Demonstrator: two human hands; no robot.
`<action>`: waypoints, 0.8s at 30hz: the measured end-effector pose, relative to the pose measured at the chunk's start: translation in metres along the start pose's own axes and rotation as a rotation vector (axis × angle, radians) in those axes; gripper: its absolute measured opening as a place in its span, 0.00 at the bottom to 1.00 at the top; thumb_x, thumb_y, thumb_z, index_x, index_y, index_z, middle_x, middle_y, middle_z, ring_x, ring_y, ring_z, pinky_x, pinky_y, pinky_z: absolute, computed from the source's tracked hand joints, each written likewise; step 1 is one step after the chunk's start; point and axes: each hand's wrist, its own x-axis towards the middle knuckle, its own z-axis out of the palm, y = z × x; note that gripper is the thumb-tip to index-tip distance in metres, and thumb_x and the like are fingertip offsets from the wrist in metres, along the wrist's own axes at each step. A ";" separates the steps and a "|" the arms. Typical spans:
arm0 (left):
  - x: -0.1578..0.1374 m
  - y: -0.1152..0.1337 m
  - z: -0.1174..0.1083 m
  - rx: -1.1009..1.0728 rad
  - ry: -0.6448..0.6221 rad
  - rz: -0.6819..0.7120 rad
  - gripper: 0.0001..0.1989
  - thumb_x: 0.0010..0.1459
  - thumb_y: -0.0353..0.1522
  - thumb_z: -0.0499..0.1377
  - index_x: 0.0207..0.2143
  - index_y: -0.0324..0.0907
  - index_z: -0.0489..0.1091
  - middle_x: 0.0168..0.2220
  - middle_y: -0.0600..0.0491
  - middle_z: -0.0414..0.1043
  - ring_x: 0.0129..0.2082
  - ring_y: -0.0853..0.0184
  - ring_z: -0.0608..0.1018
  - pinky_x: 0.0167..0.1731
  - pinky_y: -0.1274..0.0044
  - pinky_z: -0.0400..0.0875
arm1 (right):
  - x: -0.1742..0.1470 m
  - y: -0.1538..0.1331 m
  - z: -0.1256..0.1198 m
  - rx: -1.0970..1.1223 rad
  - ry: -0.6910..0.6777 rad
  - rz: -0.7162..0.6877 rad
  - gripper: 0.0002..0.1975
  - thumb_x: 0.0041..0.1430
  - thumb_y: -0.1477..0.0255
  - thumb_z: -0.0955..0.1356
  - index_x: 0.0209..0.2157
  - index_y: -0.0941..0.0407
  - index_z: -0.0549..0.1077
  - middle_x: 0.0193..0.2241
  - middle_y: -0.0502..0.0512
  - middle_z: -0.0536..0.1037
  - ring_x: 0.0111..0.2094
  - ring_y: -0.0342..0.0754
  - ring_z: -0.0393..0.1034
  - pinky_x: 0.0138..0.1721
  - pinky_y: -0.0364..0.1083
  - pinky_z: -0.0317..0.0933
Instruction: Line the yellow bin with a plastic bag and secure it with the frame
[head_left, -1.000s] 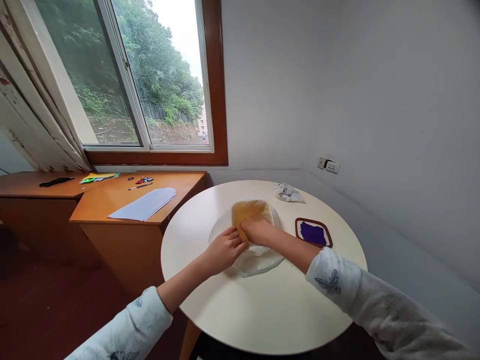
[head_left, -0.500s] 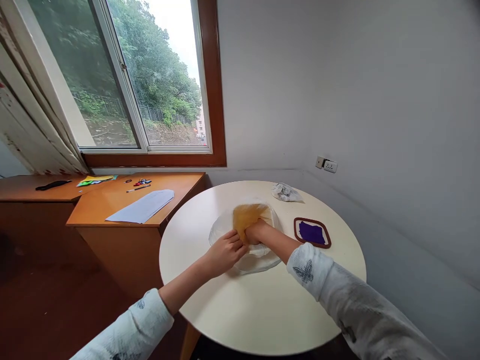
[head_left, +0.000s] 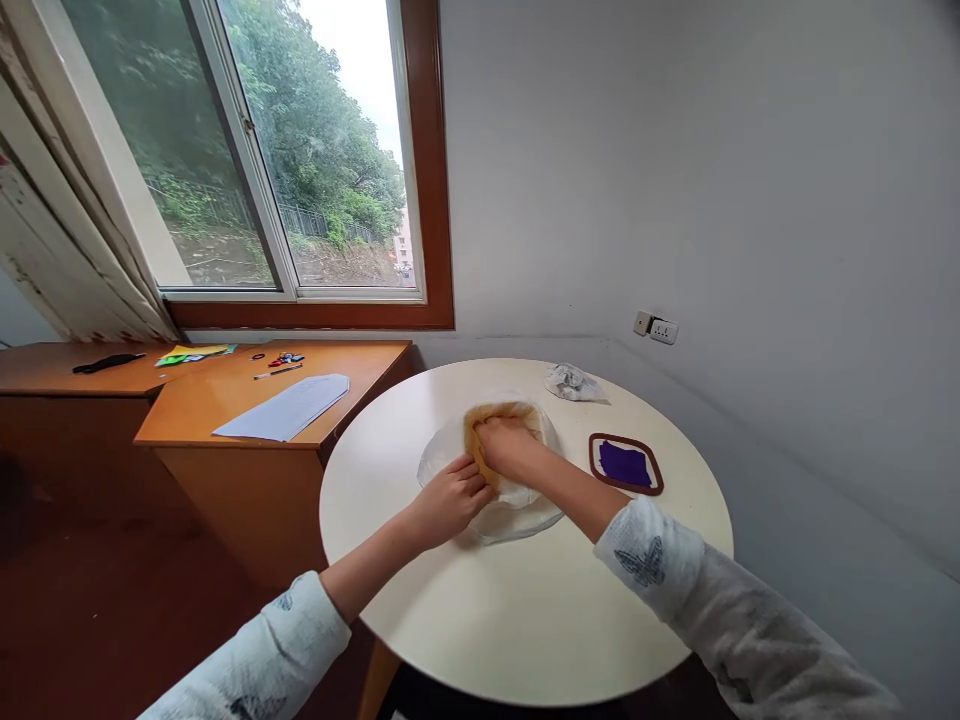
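A soft, pale round thing (head_left: 510, 520), hat-like with a wide white brim and a yellowish inside, sits on the round table with its opening facing up. My left hand (head_left: 454, 498) pinches the near left edge of that opening, fingers closed on it. Over the opening my right hand (head_left: 510, 448) reaches in, its fingertips pressed against the far yellowish inner wall and partly hidden. Whether they hold anything I cannot tell.
The cream round table (head_left: 525, 620) also bears a crumpled whitish bundle (head_left: 574, 382) and a brown-rimmed tray with purple cloth (head_left: 625, 464). At left, a wooden desk (head_left: 232, 458) carries paper sheets (head_left: 289, 408), a pen (head_left: 277, 373) and small items. A wall socket (head_left: 664, 331) is behind.
My right hand has moved from deep inside the opening up and away toward its far side, more of its back now showing. The left hand stays on the edge.
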 end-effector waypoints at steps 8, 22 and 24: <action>0.005 0.011 -0.003 0.003 -0.007 0.034 0.11 0.57 0.22 0.47 0.25 0.39 0.64 0.21 0.53 0.65 0.25 0.68 0.65 0.35 0.73 0.63 | 0.012 0.003 0.023 0.039 0.024 0.034 0.36 0.50 0.74 0.65 0.60 0.55 0.49 0.60 0.62 0.52 0.61 0.59 0.43 0.55 0.61 0.47; 0.007 0.011 -0.005 -0.006 0.008 0.008 0.11 0.59 0.24 0.47 0.25 0.39 0.64 0.21 0.52 0.64 0.25 0.68 0.66 0.33 0.73 0.63 | 0.025 0.004 0.038 0.006 -0.049 0.048 0.45 0.42 0.74 0.70 0.61 0.52 0.48 0.62 0.58 0.48 0.62 0.58 0.37 0.58 0.61 0.40; 0.007 0.011 -0.005 -0.005 0.007 0.004 0.12 0.58 0.24 0.47 0.25 0.39 0.64 0.21 0.52 0.64 0.25 0.68 0.66 0.33 0.73 0.62 | 0.025 0.004 0.036 0.021 -0.021 0.040 0.42 0.43 0.74 0.70 0.60 0.53 0.51 0.61 0.60 0.50 0.61 0.60 0.40 0.57 0.60 0.44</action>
